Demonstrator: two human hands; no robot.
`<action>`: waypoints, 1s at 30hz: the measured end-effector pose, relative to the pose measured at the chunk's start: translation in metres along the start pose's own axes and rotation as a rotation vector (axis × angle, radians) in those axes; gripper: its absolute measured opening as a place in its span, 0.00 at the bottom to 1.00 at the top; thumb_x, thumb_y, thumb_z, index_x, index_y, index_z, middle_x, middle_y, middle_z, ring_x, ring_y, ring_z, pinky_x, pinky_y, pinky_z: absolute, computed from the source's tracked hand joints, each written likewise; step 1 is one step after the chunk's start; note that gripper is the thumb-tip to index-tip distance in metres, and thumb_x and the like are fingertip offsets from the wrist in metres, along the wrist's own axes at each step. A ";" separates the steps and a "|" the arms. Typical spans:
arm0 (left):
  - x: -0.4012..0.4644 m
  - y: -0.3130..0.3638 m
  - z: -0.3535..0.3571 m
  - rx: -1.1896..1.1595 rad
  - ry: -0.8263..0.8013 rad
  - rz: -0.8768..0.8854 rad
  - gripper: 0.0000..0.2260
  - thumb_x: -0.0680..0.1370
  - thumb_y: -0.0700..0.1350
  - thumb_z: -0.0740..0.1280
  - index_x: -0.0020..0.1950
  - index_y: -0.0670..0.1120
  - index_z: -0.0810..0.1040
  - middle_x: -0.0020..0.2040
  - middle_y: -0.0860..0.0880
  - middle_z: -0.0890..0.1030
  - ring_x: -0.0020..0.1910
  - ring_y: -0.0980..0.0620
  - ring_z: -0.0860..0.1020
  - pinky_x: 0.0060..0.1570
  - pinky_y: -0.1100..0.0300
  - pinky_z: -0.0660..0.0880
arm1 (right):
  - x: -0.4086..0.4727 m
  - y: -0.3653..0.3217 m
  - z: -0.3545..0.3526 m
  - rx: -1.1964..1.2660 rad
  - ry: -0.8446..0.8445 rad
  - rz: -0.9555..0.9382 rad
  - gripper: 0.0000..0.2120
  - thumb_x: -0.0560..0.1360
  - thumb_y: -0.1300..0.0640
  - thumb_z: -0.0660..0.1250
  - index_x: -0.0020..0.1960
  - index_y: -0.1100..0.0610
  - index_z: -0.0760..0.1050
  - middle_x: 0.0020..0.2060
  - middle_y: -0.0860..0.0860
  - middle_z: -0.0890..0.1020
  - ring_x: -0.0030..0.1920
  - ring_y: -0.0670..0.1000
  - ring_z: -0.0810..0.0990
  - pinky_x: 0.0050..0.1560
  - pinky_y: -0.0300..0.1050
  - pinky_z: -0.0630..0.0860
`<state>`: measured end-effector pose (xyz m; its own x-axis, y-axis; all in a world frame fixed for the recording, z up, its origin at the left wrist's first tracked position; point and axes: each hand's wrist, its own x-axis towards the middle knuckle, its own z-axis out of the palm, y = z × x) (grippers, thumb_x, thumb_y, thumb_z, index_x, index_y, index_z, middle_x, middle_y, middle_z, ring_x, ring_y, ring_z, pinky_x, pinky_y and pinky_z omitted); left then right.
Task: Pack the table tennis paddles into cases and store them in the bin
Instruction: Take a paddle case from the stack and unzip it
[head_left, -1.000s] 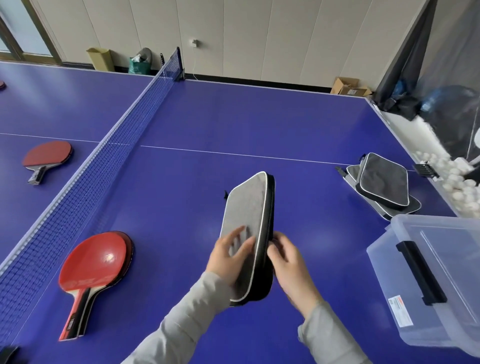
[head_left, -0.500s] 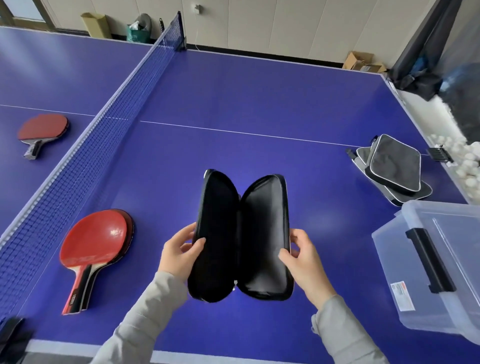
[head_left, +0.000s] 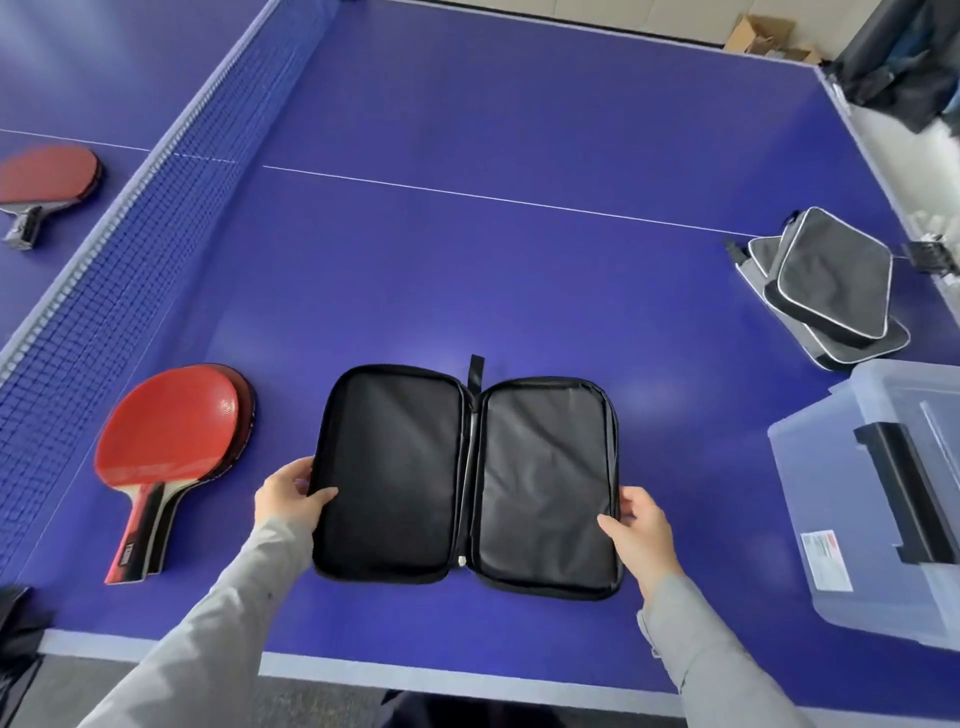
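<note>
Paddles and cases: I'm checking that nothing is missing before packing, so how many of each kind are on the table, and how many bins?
Paddles: 3, two stacked near the net and one beyond the net
Cases: 3, one open case held by both hands and two closed cases stacked
Bins: 1, clear bin
Total: 7

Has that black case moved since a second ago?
Yes. The black case has come down from mid-air, opened, and now lies flat on the table beside the red paddles.
</note>
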<state>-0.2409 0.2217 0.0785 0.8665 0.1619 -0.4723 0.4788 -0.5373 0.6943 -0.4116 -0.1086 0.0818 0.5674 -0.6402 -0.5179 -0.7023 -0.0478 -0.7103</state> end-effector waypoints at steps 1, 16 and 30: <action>0.000 0.000 0.004 0.015 0.013 0.018 0.17 0.69 0.32 0.70 0.55 0.46 0.81 0.45 0.47 0.80 0.44 0.47 0.77 0.51 0.57 0.72 | 0.001 0.002 0.003 -0.037 0.024 -0.009 0.11 0.71 0.66 0.67 0.50 0.55 0.74 0.43 0.50 0.81 0.46 0.54 0.79 0.50 0.48 0.75; 0.000 -0.018 0.014 0.515 0.071 0.153 0.31 0.72 0.52 0.71 0.72 0.45 0.65 0.64 0.44 0.69 0.65 0.43 0.65 0.63 0.48 0.66 | 0.009 0.021 0.009 -0.318 0.137 -0.153 0.25 0.71 0.60 0.71 0.65 0.58 0.66 0.55 0.53 0.72 0.54 0.55 0.72 0.53 0.50 0.72; -0.009 -0.063 -0.085 0.481 0.341 0.223 0.25 0.73 0.49 0.71 0.68 0.43 0.71 0.66 0.44 0.71 0.64 0.40 0.68 0.61 0.43 0.64 | -0.019 -0.051 0.105 -0.497 0.055 -0.537 0.22 0.72 0.59 0.71 0.64 0.60 0.71 0.60 0.56 0.75 0.63 0.59 0.70 0.59 0.55 0.67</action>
<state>-0.2670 0.3246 0.0848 0.9724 0.2154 -0.0900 0.2333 -0.8877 0.3970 -0.3411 -0.0137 0.0781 0.8748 -0.4681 -0.1254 -0.4533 -0.6992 -0.5528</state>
